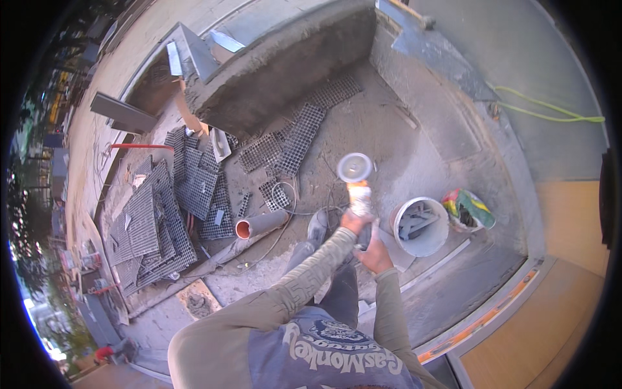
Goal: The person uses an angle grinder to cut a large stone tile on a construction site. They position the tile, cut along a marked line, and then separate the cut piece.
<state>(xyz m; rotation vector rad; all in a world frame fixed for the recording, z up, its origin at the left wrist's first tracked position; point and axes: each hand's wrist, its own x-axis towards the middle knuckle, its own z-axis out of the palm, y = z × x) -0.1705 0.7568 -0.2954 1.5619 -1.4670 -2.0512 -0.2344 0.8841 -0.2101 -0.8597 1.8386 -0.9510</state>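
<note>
An angle grinder point(359, 193) with an orange and whitish front sits in both my hands, its round pale disc point(354, 168) facing up and pointing away from me. My left hand point(354, 222) wraps around the grinder just behind the orange part. Closer to my body, my right hand point(376, 257) grips the darker rear end. The disc is over the dusty floor, apart from other things. Right of the grinder stands a white bucket point(443, 238) holding grey offcuts point(418, 222). My shoe point(317, 228) shows left of my hands.
Grey grid panels point(146, 223) lie piled at the left, near an orange-lined pipe point(262, 224) and a loose cable point(280, 241). A rough cement-coated wall point(285, 65) rises ahead. Beyond the bucket sits a colourful bag point(468, 209). A yellow-green cord point(551, 115) lies far right.
</note>
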